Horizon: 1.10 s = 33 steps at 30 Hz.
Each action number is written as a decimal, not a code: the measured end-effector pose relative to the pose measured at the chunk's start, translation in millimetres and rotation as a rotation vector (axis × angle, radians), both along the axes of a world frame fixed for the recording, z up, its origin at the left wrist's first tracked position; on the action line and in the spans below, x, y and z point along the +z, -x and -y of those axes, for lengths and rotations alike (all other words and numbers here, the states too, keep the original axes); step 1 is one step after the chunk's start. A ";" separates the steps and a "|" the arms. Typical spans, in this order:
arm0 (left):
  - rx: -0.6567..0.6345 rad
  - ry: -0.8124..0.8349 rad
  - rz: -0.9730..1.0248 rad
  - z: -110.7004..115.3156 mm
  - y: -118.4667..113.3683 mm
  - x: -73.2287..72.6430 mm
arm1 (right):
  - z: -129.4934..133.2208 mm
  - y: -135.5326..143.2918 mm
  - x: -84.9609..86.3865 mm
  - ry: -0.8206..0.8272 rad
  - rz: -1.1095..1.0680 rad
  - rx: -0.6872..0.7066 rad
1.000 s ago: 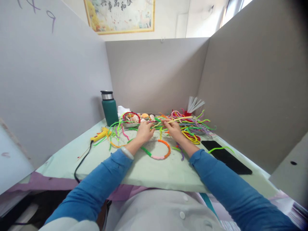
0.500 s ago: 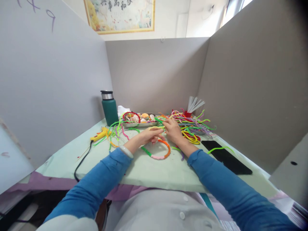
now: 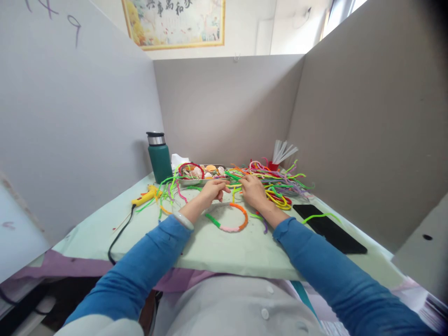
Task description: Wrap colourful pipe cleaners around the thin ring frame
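Note:
My left hand is closed, its thumb and fingertips pinching one end of a yellow pipe cleaner. Across from it, my right hand has its fingers closed on the other side of the same strand. A short stretch of it spans the gap between the hands, and a yellow-green piece hangs below. On the table under both hands lies a ring wrapped in green, pink and orange. Its upper left part looks thin and bare.
Behind my hands are a metal tray of shells and a heap of coloured pipe cleaners. A yellow glue gun and green bottle stand left. On the right lie a black phone-like slab and a red cup of white sticks.
My left hand has drawn back slightly up and left, its fingers going from spread out to bunched. The right hand has shifted a little to the right, widening the gap.

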<state>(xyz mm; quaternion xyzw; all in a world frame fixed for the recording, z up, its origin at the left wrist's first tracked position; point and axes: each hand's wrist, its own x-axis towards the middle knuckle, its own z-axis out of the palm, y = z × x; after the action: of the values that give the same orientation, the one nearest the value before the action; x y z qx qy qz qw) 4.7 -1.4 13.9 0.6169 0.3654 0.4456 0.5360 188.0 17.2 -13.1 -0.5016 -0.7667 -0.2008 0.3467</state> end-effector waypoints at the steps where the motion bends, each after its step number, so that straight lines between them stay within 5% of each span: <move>1: 0.029 0.009 -0.031 0.3 -0.4 -0.2 | 1.1 0.6 0.5 -0.009 -0.022 0.009; 6: 0.133 0.020 -0.026 2.6 0.1 1.2 | 10.5 8.1 5.6 -0.052 -0.111 0.189; 11: 0.104 -0.008 0.013 3.0 -0.8 2.6 | 14.5 18.3 4.0 0.106 -0.089 0.388; 17: -0.055 -0.072 -0.142 3.5 -5.3 -3.2 | 9.7 17.9 2.1 0.281 -0.329 0.435; 27: -0.039 -0.127 -0.356 6.0 -5.9 -4.8 | 2.8 19.0 -0.4 0.328 -0.623 0.471; 33: -0.032 -0.147 -0.377 6.2 -5.5 -5.6 | 2.3 17.9 -2.1 0.394 -0.601 0.528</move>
<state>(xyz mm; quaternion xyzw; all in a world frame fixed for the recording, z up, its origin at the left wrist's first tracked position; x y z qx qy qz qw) 10.2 -7.6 8.3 0.7326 0.4161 0.3391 0.4185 170.0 14.9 -15.2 -0.3813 -0.7573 0.1993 0.4913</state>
